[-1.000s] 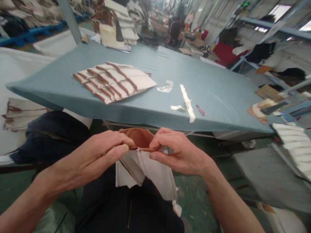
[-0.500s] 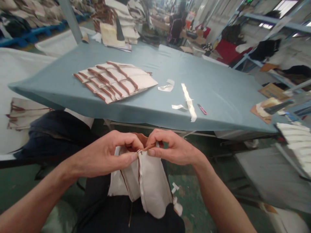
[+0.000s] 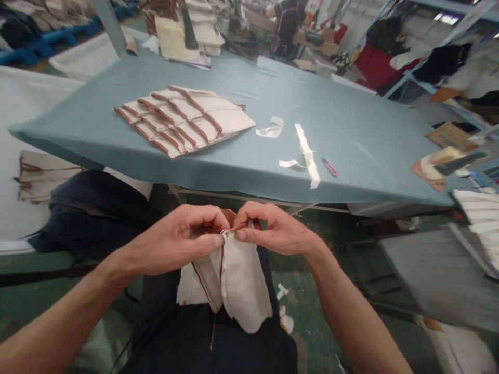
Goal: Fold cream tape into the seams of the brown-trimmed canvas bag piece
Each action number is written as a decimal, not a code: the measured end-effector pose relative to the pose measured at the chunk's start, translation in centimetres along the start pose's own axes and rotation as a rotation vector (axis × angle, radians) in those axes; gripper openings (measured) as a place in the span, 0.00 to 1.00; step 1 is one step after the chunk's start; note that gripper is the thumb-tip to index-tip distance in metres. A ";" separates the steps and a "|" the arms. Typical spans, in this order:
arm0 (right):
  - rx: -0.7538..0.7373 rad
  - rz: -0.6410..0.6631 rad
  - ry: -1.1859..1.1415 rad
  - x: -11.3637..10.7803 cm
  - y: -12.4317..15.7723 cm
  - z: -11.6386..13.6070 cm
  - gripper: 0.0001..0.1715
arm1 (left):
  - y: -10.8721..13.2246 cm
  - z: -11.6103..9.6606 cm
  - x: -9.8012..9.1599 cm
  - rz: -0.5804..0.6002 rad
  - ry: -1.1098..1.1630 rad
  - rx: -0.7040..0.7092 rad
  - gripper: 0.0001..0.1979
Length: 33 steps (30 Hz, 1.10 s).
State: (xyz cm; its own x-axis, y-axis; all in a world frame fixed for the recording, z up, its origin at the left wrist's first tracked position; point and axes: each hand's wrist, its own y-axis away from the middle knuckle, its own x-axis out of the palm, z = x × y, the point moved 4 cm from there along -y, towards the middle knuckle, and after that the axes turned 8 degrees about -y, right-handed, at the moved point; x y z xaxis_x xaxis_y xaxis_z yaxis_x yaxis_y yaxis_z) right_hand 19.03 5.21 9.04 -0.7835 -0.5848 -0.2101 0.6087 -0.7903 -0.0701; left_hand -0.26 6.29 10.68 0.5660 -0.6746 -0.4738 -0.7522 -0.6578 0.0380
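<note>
Over my lap I hold a cream fabric pouch with brown trim (image 3: 237, 280). My left hand (image 3: 183, 241) pinches its top edge from the left, fingers closed. My right hand (image 3: 268, 231) pinches the same edge from the right, thumb and forefinger pressed together. The two hands nearly touch at the pouch's upper corner, and the cloth hangs down between them. On the blue-grey table (image 3: 351, 140) ahead lies a fanned stack of similar cream pieces with brown trim (image 3: 183, 119).
White cloth strips (image 3: 306, 153) and a small red tool (image 3: 330, 167) lie near the table's front edge. Dark cloth (image 3: 86, 213) sits at my left. Piles of pieces (image 3: 195, 28) stand at the far end; a person (image 3: 286, 21) stands beyond. Shelving (image 3: 460, 78) is at the right.
The pouch's brown inside, open a second ago, has been closed up between my fingers. My hands drew together and rose slightly, and the cloth now hangs folded below them.
</note>
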 end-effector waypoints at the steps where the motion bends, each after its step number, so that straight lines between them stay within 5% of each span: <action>1: 0.003 -0.001 0.006 0.0 -0.1 0.0 0.14 | -0.1 0.0 -0.1 -0.004 -0.005 -0.011 0.09; 7: 0.025 -0.066 0.155 -0.9 -0.6 -0.1 0.12 | -1.9 -0.9 -1.3 0.115 -0.149 -0.102 0.08; 21: -0.039 -0.237 0.397 -3.1 1.5 0.8 0.07 | -4.6 -2.8 -2.7 0.376 -0.105 0.079 0.18; 28: 0.059 -0.145 0.070 -4.0 2.9 0.8 0.14 | -4.8 -1.6 -2.2 0.353 -0.064 0.030 0.23; 33: 0.089 -0.292 -0.095 -6.2 4.0 -0.1 0.21 | -3.0 0.2 -1.9 0.407 0.023 0.007 0.15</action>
State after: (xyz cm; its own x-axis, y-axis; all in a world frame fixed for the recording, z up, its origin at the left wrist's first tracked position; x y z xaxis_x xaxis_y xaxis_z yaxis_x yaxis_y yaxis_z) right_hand 26.33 5.70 9.96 -0.9343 -0.3418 -0.1011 0.3461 -0.9378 -0.0277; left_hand 0.91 9.60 11.31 0.2294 -0.8868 -0.4013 -0.9187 -0.3335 0.2117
